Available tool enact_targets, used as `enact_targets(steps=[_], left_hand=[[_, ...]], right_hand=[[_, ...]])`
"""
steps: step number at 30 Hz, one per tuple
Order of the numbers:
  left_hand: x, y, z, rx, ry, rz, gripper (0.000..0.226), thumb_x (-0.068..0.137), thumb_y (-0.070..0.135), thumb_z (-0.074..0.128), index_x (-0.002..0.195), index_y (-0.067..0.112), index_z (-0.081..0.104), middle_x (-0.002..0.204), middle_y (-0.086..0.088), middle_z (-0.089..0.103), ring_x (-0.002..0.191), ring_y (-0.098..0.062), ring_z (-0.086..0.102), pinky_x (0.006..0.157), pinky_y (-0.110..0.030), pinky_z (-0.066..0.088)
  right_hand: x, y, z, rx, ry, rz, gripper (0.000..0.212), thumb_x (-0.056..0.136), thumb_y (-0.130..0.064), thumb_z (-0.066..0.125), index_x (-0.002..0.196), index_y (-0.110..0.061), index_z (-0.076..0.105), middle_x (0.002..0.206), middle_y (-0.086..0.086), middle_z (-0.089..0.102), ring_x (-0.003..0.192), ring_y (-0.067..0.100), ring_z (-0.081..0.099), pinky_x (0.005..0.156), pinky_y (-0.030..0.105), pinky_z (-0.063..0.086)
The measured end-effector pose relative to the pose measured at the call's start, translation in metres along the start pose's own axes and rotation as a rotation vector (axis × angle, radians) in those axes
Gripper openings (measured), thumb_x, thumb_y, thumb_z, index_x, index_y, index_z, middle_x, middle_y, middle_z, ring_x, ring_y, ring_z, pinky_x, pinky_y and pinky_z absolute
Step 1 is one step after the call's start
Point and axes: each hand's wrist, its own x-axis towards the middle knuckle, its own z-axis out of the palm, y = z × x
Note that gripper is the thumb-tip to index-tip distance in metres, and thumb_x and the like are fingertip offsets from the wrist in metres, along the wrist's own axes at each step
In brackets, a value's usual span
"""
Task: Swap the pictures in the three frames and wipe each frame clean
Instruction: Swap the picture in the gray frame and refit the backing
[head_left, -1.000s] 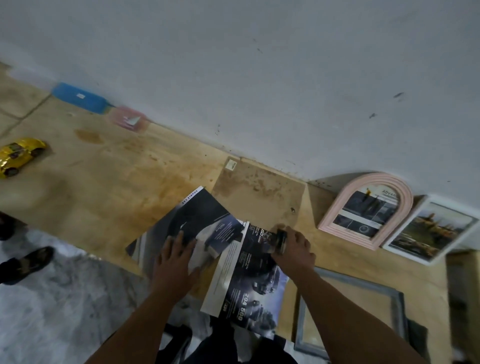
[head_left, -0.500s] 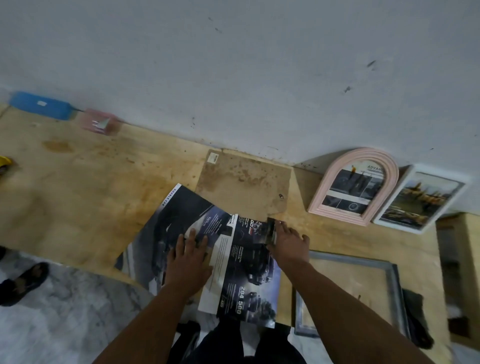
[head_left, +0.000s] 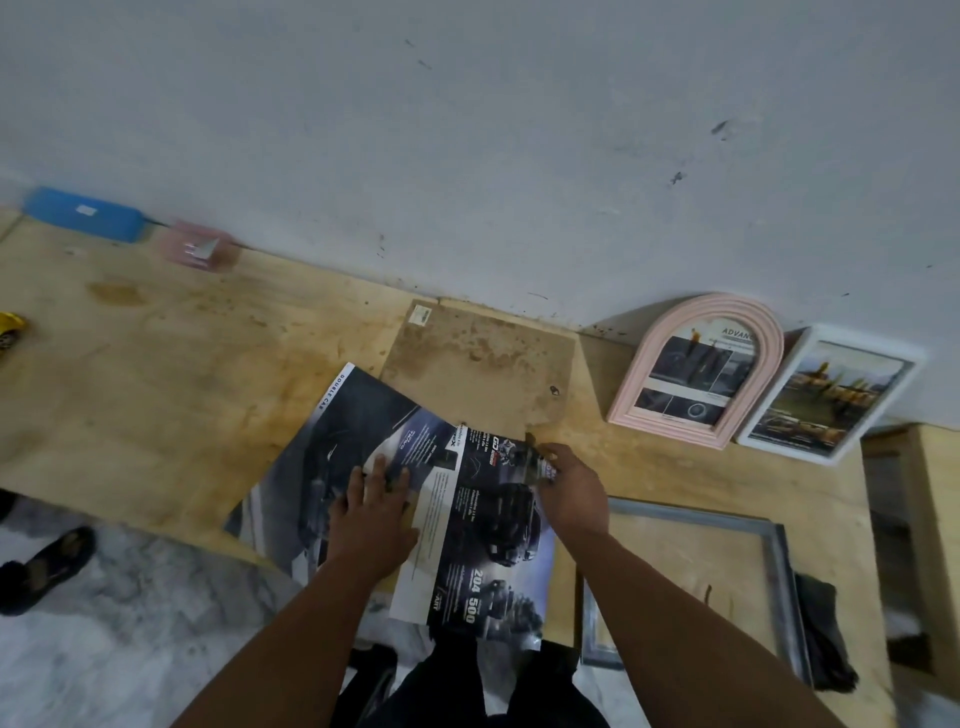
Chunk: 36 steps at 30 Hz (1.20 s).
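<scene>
An open car magazine (head_left: 332, 447) lies on the wooden table (head_left: 182, 374), partly over its front edge. My left hand (head_left: 371, 514) presses flat on the left page. My right hand (head_left: 571, 488) pinches the curled top corner of the right page (head_left: 483, 535). A brown backing board (head_left: 483, 364) lies behind the magazine. A grey frame (head_left: 776, 545) lies flat and without a picture at the right. A pink arched frame (head_left: 644, 395) and a white frame (head_left: 914, 364) lean on the wall, each with a picture in it.
A black cloth (head_left: 826, 639) lies beside the grey frame. A blue box (head_left: 83, 213) and a pink box (head_left: 197, 249) sit by the wall at the far left, a yellow toy car (head_left: 8, 332) at the left edge. A sandalled foot (head_left: 47, 566) stands on the marble floor.
The view has shifted a little. My left hand has slid slightly up the left page. My right hand keeps its hold on the page's top corner.
</scene>
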Motion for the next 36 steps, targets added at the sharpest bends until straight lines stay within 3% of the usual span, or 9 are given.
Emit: enact_targets(steps=[5,8,14,17,21,24,28,32,36], left_hand=[[-0.001,0.002,-0.006,-0.045,-0.025,-0.014,0.084,0.102,0.058,0.045,0.166,0.030,-0.003,0.173,-0.007,-0.019,0.159,-0.041,-0.010,0.125,-0.061,0.016],[-0.001,0.006,-0.009,-0.120,-0.015,-0.042,0.070,0.105,0.059,0.028,0.166,0.032,0.005,0.174,-0.005,-0.013,0.160,-0.039,-0.007,0.126,-0.061,0.014],[-0.004,0.022,-0.010,-0.231,0.180,0.021,0.055,0.099,0.063,0.034,0.145,0.035,0.047,0.160,-0.002,0.036,0.151,-0.035,0.031,0.116,-0.057,0.037],[-0.012,0.049,-0.010,-0.399,0.242,0.064,0.052,0.097,0.063,0.042,0.131,0.028,0.062,0.137,0.001,0.058,0.131,-0.027,0.054,0.100,-0.044,0.049],[-0.020,0.100,-0.022,-1.054,0.045,-0.104,0.054,0.083,0.075,0.062,0.092,0.022,0.068,0.107,-0.019,0.072,0.092,-0.025,0.071,0.082,-0.042,0.055],[-0.034,0.145,-0.032,-1.425,-0.162,-0.295,0.067,0.089,0.077,0.055,0.112,0.016,0.065,0.118,-0.021,0.069,0.100,-0.031,0.071,0.088,-0.044,0.057],[-0.060,0.204,-0.025,-1.434,-0.396,-0.205,0.086,0.083,0.083,0.051,0.135,0.015,0.060,0.125,-0.013,0.071,0.108,-0.032,0.073,0.098,-0.049,0.058],[-0.077,0.265,-0.015,-1.386,-0.477,-0.105,0.098,0.081,0.085,0.053,0.155,0.023,0.040,0.146,-0.017,0.059,0.120,-0.033,0.067,0.097,-0.047,0.058],[-0.088,0.306,-0.007,-1.386,-0.479,-0.103,0.071,0.086,0.070,0.067,0.137,0.023,0.052,0.135,-0.013,0.065,0.119,-0.033,0.065,0.097,-0.046,0.056]], right_hand=[[0.006,-0.006,-0.021,0.652,-0.072,0.433,0.067,0.077,0.003,0.078,0.138,-0.011,0.053,0.121,0.018,0.067,0.096,0.032,0.069,0.076,0.040,0.059],[0.004,-0.004,-0.042,1.001,-0.124,0.666,0.032,0.079,0.015,0.069,0.101,-0.007,0.058,0.094,0.022,0.066,0.076,0.037,0.066,0.061,0.039,0.053],[-0.013,0.023,-0.088,1.083,-0.265,0.737,0.020,0.089,0.006,0.055,0.070,-0.001,0.054,0.064,0.020,0.059,0.058,0.034,0.058,0.057,0.044,0.051],[-0.023,0.049,-0.104,1.228,-0.204,0.695,0.017,0.098,-0.004,0.052,0.084,-0.002,0.061,0.096,0.035,0.061,0.077,0.038,0.059,0.059,0.046,0.046],[-0.041,0.101,-0.130,1.490,-0.016,0.616,0.035,0.108,-0.015,0.041,0.134,-0.001,0.058,0.111,0.020,0.064,0.109,0.039,0.061,0.086,0.046,0.051],[-0.057,0.133,-0.161,1.641,0.041,0.530,0.030,0.108,-0.015,0.040,0.126,-0.006,0.063,0.110,0.015,0.075,0.106,0.037,0.065,0.080,0.048,0.059],[-0.077,0.172,-0.177,1.713,0.116,0.507,0.037,0.109,-0.021,0.043,0.138,-0.003,0.057,0.132,0.017,0.066,0.109,0.034,0.067,0.071,0.039,0.062],[-0.091,0.210,-0.182,1.755,0.087,0.629,0.040,0.100,-0.007,0.050,0.139,0.004,0.056,0.119,0.019,0.068,0.090,0.029,0.068,0.063,0.035,0.061],[-0.101,0.233,-0.191,1.874,0.038,0.622,0.046,0.089,0.000,0.053,0.135,0.008,0.056,0.118,0.022,0.066,0.094,0.030,0.064,0.069,0.036,0.063]])
